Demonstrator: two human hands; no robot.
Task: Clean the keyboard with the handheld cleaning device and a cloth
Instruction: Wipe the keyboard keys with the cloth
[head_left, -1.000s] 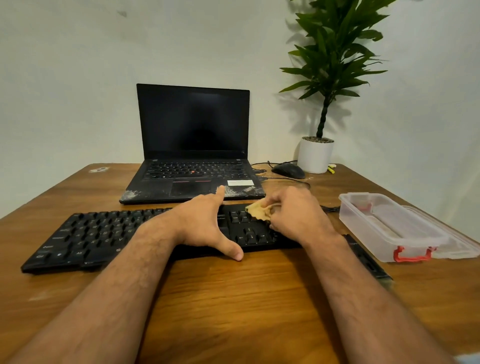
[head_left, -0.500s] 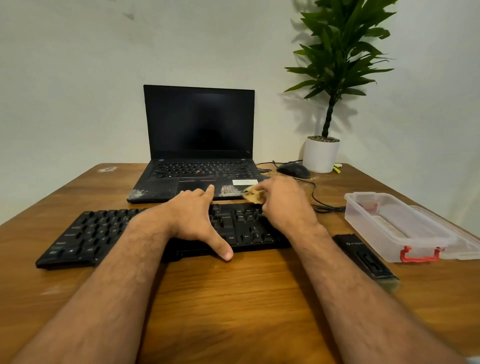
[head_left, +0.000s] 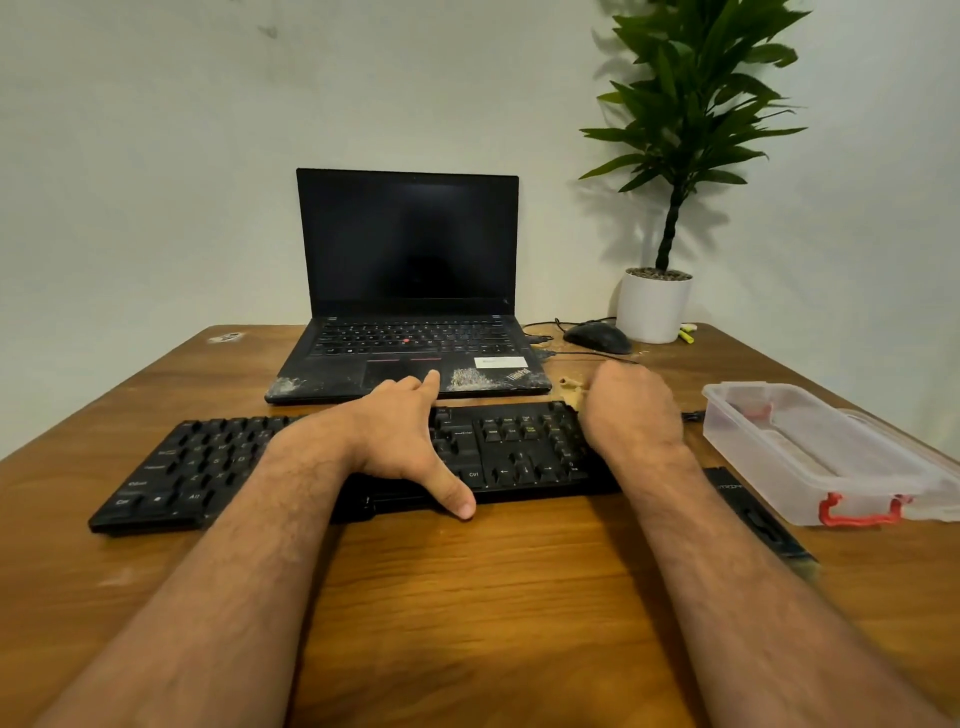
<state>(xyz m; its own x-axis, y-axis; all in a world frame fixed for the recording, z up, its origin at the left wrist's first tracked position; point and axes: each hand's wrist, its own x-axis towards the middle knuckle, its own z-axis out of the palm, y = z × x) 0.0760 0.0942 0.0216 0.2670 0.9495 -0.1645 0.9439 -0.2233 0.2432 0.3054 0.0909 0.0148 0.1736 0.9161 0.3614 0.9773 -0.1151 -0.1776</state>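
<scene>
The long black keyboard (head_left: 291, 462), lengthwise along the wooden tabletop's (head_left: 519, 597) near edge, is steadied by the left hand (head_left: 410, 441), fingers spread; the tan cloth (head_left: 571, 392), pinched in the right hand (head_left: 631, 410), has been moved to the keyboard's far right corner.

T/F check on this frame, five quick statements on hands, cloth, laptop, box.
1. The left hand rests on the keyboard, thumb over its near edge. True.
2. The right hand holds a cloth at the keyboard's far right corner. True.
3. The laptop screen shows an open window. False: it is dark.
4. The clear plastic box sits left of the keyboard. False: it is to the right.
5. A mouse lies beside the white plant pot. True.
</scene>
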